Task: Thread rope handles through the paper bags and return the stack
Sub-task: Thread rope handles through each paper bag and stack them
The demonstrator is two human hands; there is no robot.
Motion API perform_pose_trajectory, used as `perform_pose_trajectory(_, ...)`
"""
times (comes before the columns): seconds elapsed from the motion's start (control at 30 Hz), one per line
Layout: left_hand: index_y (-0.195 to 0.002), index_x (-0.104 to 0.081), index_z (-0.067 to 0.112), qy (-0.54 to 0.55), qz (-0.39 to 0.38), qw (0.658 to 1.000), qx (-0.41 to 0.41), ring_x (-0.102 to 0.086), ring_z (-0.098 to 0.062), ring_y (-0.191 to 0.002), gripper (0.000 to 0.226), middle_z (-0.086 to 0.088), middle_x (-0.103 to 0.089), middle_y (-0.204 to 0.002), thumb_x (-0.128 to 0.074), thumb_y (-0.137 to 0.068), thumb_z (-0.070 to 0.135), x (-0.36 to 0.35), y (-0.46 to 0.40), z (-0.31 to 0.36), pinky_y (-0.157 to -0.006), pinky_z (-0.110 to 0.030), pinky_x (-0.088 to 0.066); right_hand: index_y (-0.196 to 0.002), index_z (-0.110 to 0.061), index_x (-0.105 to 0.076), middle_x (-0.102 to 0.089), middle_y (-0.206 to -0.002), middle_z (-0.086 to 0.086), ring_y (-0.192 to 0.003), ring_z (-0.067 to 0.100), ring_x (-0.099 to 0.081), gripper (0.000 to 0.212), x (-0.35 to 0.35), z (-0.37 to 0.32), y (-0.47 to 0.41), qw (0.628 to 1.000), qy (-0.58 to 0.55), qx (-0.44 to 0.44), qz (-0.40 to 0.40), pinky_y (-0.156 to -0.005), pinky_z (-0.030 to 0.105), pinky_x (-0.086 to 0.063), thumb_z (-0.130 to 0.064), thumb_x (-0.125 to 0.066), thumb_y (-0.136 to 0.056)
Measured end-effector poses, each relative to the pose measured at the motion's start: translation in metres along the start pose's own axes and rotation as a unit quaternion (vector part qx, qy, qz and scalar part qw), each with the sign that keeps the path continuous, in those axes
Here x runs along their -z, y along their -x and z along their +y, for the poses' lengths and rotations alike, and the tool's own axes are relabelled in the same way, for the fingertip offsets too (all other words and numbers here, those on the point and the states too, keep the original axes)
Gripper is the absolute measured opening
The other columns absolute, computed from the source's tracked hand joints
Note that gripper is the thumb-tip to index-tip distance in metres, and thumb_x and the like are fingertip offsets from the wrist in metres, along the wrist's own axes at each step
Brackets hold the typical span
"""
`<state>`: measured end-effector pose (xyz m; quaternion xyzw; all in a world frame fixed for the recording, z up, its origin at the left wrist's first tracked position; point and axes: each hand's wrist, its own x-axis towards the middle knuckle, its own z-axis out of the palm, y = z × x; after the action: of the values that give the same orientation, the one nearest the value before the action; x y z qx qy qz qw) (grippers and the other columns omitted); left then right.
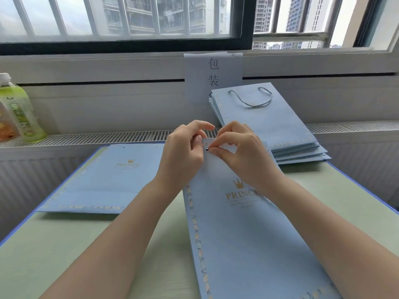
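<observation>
Lying flat on the surface (64, 244), the working bag (248, 234) is reaching toward six o'clock, its top edge at centre. Leaning at two o'clock, the finished stack (269, 126) is waiting. The left hand (183, 154) is pinching and bracing that edge. The right hand (235, 147) is pinching the rope tip (207, 149); keeping it short and straight should help it enter the hole.
</observation>
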<state>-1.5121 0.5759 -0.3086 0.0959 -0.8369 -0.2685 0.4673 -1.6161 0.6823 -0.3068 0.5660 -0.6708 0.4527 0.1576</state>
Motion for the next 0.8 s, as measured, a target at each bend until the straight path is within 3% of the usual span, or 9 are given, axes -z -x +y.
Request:
perform_pose_trajectory(0.2,-0.103,-0.066,0.015,0.000,0.006,1.000,-0.020,-0.046,0.005,-0.054,0.034,0.004,-0.059,-0.078,-0.043,-0.087,-0.004,0.001,0.000,0.003,-0.055,-0.008,-0.029,-0.075,-0.026,-0.066,-0.051,-0.085,-0.011,-0.087,0.006,-0.048,0.018,0.003,-0.001,0.000,0.993,-0.094,-0.067,-0.014,-0.076,0.007,-0.032,-0.010,-0.075,-0.076)
perform_pose_trajectory(0.33,-0.101,-0.067,0.016,0.016,0.003,0.999,-0.042,-0.047,-0.001,-0.054,0.035,0.003,-0.060,-0.077,-0.043,-0.087,-0.005,0.005,-0.001,0.007,-0.055,-0.009,-0.031,-0.095,-0.022,-0.055,-0.046,-0.091,-0.019,-0.081,-0.005,-0.041,0.029,0.003,-0.007,-0.001,0.994,-0.073,-0.076,0.017,-0.074,0.005,-0.032,-0.012,-0.075,-0.076)
perform_pose_trajectory(0.4,-0.100,-0.067,0.019,0.022,0.001,0.999,-0.045,-0.045,-0.004,-0.051,0.036,0.006,-0.059,-0.076,-0.043,-0.087,-0.004,0.007,-0.001,0.010,-0.055,-0.012,-0.032,-0.105,-0.020,-0.058,-0.048,-0.090,-0.022,-0.084,-0.002,-0.040,0.032,0.003,-0.009,-0.002,0.997,-0.045,-0.064,-0.003,-0.075,0.004,-0.031,-0.016,-0.075,-0.077)
perform_pose_trajectory(0.47,-0.099,-0.066,0.022,0.005,-0.005,0.999,-0.046,-0.045,-0.004,-0.050,0.035,0.009,-0.058,-0.072,-0.043,-0.086,0.001,0.008,-0.002,0.011,-0.053,-0.018,-0.033,-0.102,-0.015,-0.064,-0.048,-0.081,-0.024,-0.082,0.004,-0.040,0.027,0.002,-0.009,-0.002,0.998,-0.017,-0.060,-0.019,-0.074,0.002,-0.030,-0.017,-0.075,-0.077)
perform_pose_trajectory(0.63,-0.097,-0.065,0.023,-0.065,-0.040,0.997,0.007,-0.042,-0.006,-0.048,0.021,0.007,-0.053,-0.057,-0.045,-0.094,0.016,0.007,-0.004,0.009,-0.051,-0.026,-0.029,-0.097,-0.008,-0.065,-0.063,-0.088,0.002,-0.082,0.016,-0.038,0.024,-0.006,0.000,0.001,0.999,0.048,-0.013,0.003,-0.070,0.014,-0.030,-0.018,-0.075,-0.077)
perform_pose_trajectory(0.73,-0.091,-0.063,0.018,-0.090,-0.056,0.993,0.048,-0.043,-0.007,-0.051,0.021,0.011,-0.046,-0.054,-0.043,-0.098,0.023,0.006,-0.006,0.009,-0.055,-0.028,-0.028,-0.097,-0.008,-0.065,-0.064,-0.087,0.005,-0.081,0.018,-0.038,0.026,-0.010,0.002,0.003,0.996,0.085,0.027,0.007,-0.068,0.018,-0.026,-0.022,-0.072,-0.076)
perform_pose_trajectory(0.8,-0.087,-0.062,0.017,-0.053,-0.056,0.995,0.068,-0.045,-0.005,-0.050,0.024,0.010,-0.048,-0.055,-0.043,-0.098,0.025,0.007,-0.009,0.009,-0.054,-0.028,-0.028,-0.099,-0.008,-0.064,-0.064,-0.089,0.004,-0.082,0.017,-0.038,0.027,-0.010,0.001,0.004,0.996,0.085,0.035,0.005,-0.069,0.018,-0.027,-0.020,-0.074,-0.077)
